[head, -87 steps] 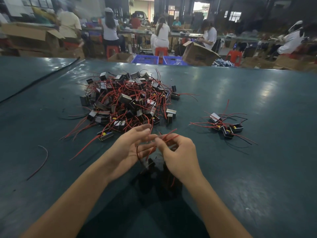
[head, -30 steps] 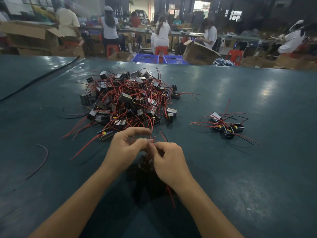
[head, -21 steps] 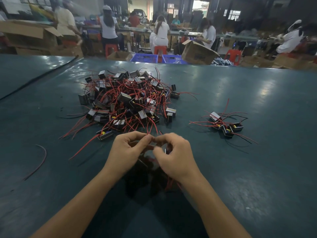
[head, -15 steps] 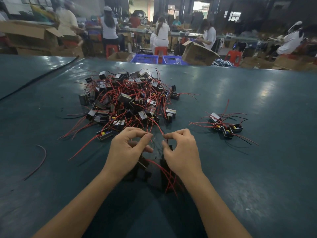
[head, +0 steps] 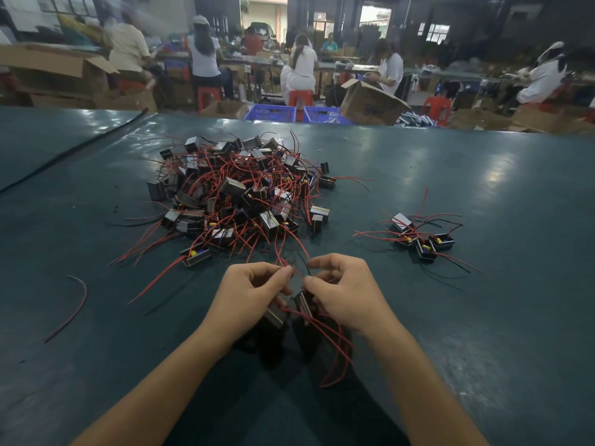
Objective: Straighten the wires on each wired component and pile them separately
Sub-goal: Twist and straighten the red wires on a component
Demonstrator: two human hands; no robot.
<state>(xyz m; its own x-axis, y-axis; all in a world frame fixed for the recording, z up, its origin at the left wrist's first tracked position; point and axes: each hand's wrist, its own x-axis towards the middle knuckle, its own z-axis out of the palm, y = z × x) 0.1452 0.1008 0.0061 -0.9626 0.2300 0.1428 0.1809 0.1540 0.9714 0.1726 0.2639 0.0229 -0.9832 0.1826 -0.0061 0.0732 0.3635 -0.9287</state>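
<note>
Drawing apart vs a sec ago: left hand (head: 248,294) & right hand (head: 347,294) each pinch the component (head: 302,305) 's red wires (head: 335,342). Straightening prob underway; done pile (head: 421,239) at right unchanged.

Head camera looks forward-down, close over table (head: 483,317).

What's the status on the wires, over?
Left hand and right hand each pinch red wires of two components between them. Tangled pile ahead, small pile right. Stray wire far left.

table (head: 483,317) | cardboard box (head: 370,104) | blue crates (head: 270,112) | red stool (head: 301,95) | seated workers (head: 302,64)
</note>
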